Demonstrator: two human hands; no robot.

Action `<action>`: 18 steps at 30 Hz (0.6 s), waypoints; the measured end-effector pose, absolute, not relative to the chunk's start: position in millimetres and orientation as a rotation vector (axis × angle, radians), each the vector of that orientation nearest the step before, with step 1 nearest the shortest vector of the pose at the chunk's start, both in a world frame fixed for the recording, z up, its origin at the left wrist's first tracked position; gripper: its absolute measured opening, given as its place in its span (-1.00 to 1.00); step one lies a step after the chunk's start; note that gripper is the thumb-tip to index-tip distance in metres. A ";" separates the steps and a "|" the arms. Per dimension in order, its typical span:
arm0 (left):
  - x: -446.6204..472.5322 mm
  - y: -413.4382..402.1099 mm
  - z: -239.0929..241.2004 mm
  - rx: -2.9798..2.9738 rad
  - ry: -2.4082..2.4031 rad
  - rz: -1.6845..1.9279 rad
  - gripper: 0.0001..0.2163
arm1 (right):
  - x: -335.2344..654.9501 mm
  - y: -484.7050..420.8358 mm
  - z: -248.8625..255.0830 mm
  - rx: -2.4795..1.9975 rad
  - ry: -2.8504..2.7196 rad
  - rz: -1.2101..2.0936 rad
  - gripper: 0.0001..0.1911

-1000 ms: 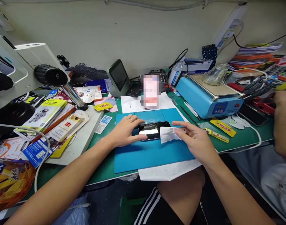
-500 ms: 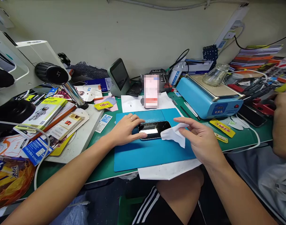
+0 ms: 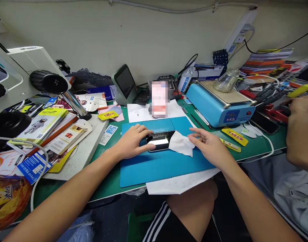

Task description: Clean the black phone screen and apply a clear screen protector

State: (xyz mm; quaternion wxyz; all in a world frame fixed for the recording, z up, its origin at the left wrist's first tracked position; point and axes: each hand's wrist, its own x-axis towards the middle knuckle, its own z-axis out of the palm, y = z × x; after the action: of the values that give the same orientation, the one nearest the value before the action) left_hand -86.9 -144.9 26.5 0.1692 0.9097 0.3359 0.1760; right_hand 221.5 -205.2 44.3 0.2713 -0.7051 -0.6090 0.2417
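Note:
My left hand (image 3: 135, 141) grips the left end of a black-faced smartphone (image 3: 160, 142), thumb along the near edge and fingers at the far edge. The phone lies flat on a blue mat (image 3: 148, 171), its glossy face reflecting a bright light. Over its right end drapes a white wipe (image 3: 181, 144), spread out and partly covering the phone. My right hand (image 3: 206, 143) hovers at the wipe's right edge with fingers apart. Its thumb tip is close to the cloth; whether it touches is hard to see.
A blue heating plate (image 3: 219, 107) with a glass jar (image 3: 226, 80) stands at the right. A lit, blurred phone (image 3: 159, 99) is propped behind the mat. A microscope (image 3: 49, 82) and piled packets (image 3: 42, 126) occupy the left. Another person's arm (image 3: 301, 131) rests at far right.
My right hand has let go of the wipe, and its fingers have opened beside it. The wipe now lies spread over the phone's right end. My left hand keeps its hold.

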 end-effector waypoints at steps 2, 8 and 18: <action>-87.0 -145.2 26.1 2.581 0.962 0.506 -0.53 | 220.2 -198.0 47.4 -1.962 -1.746 0.623 -0.41; -86.8 -144.8 25.1 2.576 0.964 0.500 -0.52 | 221.8 -181.6 47.5 -1.985 -1.989 0.597 -0.65; -86.4 -145.0 25.8 2.584 0.953 0.485 -0.52 | 215.8 -188.7 47.6 -1.912 -2.004 0.554 -0.84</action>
State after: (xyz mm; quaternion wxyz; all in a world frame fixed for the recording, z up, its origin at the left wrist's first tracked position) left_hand -86.4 -145.0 25.8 0.1714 0.9103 0.3358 0.1708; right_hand 215.8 -188.7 47.6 0.1577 -0.6685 -0.7005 0.1938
